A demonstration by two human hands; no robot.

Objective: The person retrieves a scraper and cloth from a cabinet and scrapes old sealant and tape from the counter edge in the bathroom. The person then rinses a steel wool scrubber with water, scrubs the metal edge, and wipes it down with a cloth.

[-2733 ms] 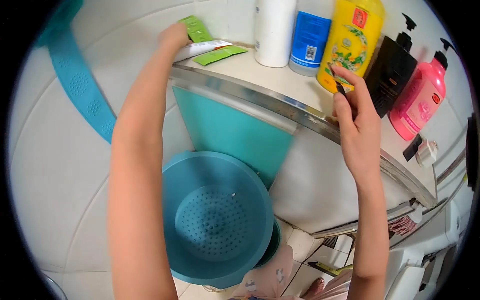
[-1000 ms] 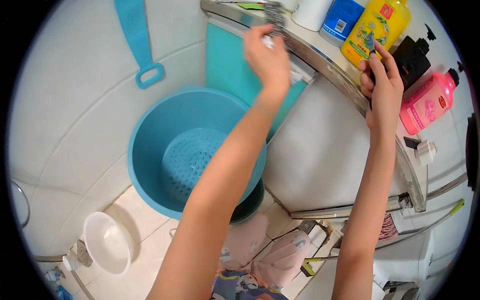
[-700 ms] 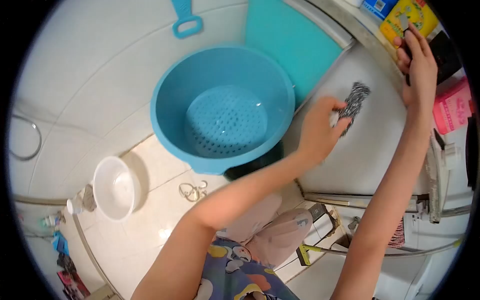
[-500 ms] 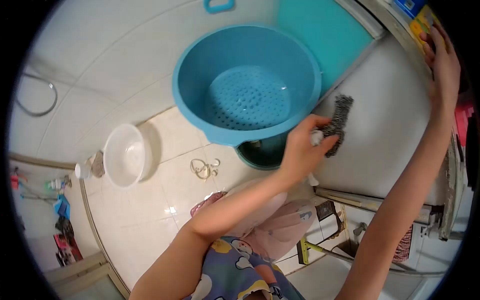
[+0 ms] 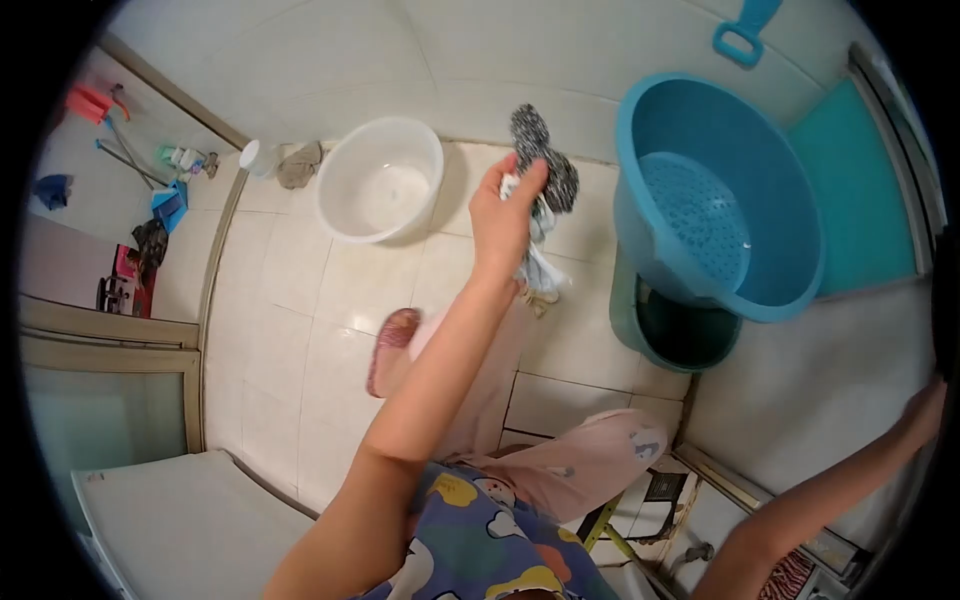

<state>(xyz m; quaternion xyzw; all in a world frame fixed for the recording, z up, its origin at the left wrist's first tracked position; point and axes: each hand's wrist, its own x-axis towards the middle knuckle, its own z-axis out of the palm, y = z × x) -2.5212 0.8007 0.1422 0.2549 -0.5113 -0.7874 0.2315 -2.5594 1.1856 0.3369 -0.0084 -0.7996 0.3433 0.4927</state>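
My left hand (image 5: pixel 505 215) is closed around a bunched black-and-white speckled knit cloth (image 5: pixel 550 165), which sticks up past the fingers. A pale, light-blue and white cloth (image 5: pixel 540 265) hangs below the same hand. They are held over the tiled floor, between a white basin (image 5: pixel 380 185) and a large blue tub (image 5: pixel 665 220). My right arm stretches to the right edge, where only the wrist and part of my right hand (image 5: pixel 928 405) show. Its fingers are hidden by the dark rim of the view.
The blue tub rests tilted over a dark green bucket (image 5: pixel 630 310). A grey-brown rag (image 5: pixel 299 166) and a white cup (image 5: pixel 258 158) lie by the wall. A white cabinet top (image 5: pixel 190 525) stands at lower left, near a glass door (image 5: pixel 100 410). A blue handle (image 5: pixel 742 42) hangs on the wall.
The view has turned left. My left hand has moved away from the tub's right side with the speckled cloth. My right hand has slipped mostly out of sight at the right edge.
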